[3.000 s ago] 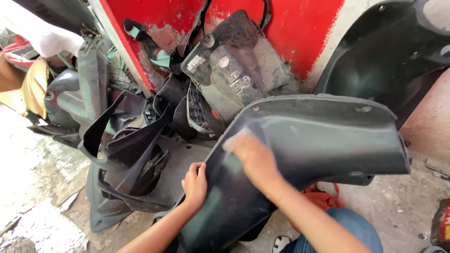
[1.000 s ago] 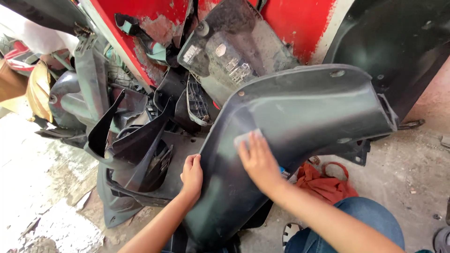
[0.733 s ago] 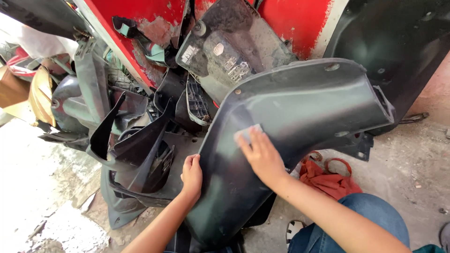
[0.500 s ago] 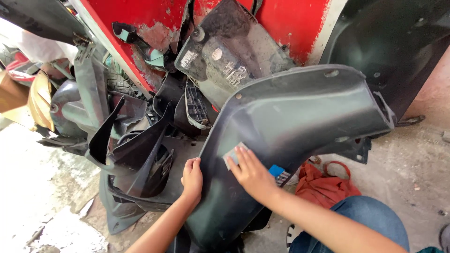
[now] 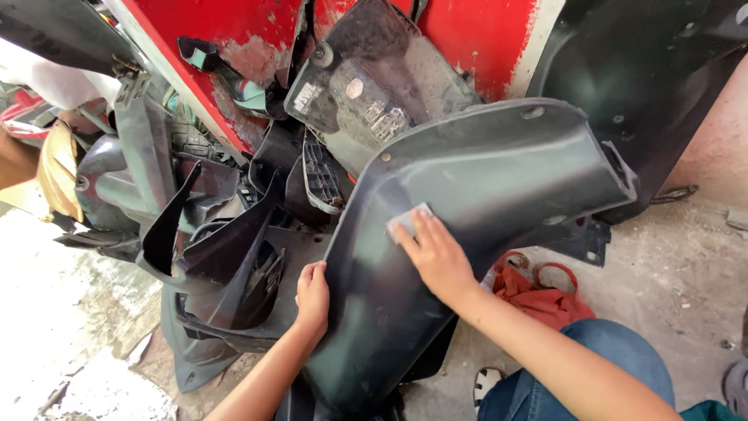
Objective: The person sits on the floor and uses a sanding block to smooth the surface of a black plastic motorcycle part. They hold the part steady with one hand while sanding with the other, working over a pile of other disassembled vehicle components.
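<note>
left hand (image 5: 313, 290): gripping edge of dark plastic panel (image 5: 499, 168)
right hand (image 5: 436, 253): fingers flat, pressing small grey pad (image 5: 407, 221) against panel
beside: red rag (image 5: 538, 288) lying on floor

Setting, as I see it through the head camera: an informal vehicle-body repair or scrap yard, open to daylight. Evidence: a heap of black plastic scooter fairings (image 5: 226, 249); a large dark mudguard panel (image 5: 483, 179) on top; a grimy panel (image 5: 374, 86) leaning on a chipped red wall (image 5: 467, 31); bare, dusty concrete ground (image 5: 670, 265); a red rag (image 5: 538, 292) lying there.
</note>
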